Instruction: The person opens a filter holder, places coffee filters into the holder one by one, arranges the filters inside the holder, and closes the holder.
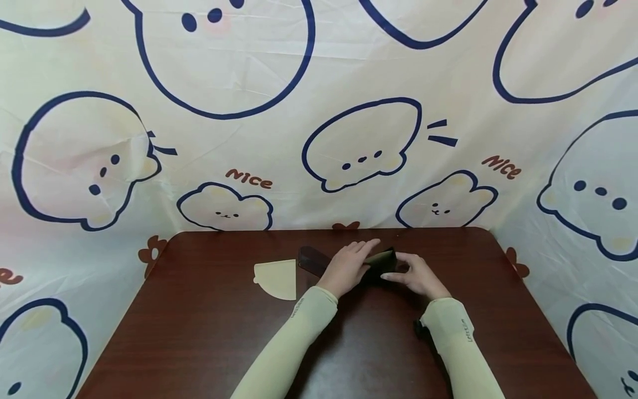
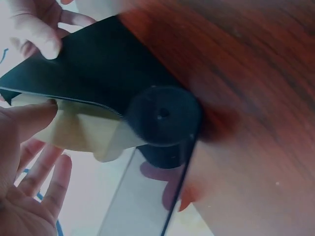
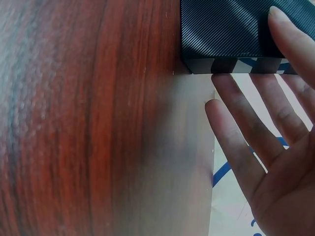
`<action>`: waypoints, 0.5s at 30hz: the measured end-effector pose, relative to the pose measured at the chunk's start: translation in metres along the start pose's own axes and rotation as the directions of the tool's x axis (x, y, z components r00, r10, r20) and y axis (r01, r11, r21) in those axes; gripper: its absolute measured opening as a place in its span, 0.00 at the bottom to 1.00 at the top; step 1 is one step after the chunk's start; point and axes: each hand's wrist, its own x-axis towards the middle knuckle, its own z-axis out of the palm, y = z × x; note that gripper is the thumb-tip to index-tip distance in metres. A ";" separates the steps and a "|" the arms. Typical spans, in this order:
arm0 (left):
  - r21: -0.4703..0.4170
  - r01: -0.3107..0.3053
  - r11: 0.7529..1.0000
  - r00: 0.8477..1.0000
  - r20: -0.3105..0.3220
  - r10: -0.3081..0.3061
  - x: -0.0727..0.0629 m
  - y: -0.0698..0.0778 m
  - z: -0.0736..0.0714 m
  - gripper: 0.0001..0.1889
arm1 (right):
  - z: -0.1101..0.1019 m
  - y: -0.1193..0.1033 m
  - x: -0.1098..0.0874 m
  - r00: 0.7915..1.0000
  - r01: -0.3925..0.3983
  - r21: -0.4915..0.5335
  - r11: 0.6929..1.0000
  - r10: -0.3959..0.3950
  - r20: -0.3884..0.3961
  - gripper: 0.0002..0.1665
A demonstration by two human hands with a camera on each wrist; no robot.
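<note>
In the left wrist view a black fan-shaped holder [image 2: 98, 64] with a round end stands tilted, its mouth facing the left hand. A cream sheet [image 2: 83, 129] with a small rounded tab lies along that mouth. My left hand [image 1: 345, 268] holds the cream sheet, thumb over it, the other fingers spread beyond. My right hand [image 1: 417, 275] grips the holder's far side, thumb on its ribbed black face [image 3: 226, 29] and fingertips at its lower edge. Left of the left hand lies a second cream sheet [image 1: 279, 280], quarter-circle shaped with a tab.
A long dark glossy piece [image 1: 313, 260] lies beside the left hand, partly behind it. The brown wooden table [image 1: 199, 332] reaches back to a cream curtain [image 1: 279, 138] with blue cartoon outlines. A black strap [image 1: 421, 330] hangs at the right wrist.
</note>
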 end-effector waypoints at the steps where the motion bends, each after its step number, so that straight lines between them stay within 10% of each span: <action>1: -0.005 -0.005 1.000 1.000 -0.003 0.005 -0.001 0.001 -0.002 0.39 | 0.000 0.000 0.000 1.000 0.005 -0.004 1.000 -0.005 0.001 0.25; 15: -0.049 -0.052 0.997 0.990 -0.131 0.045 -0.007 -0.010 -0.047 0.33 | 0.000 -0.002 0.000 1.000 -0.015 -0.026 1.000 0.015 -0.002 0.28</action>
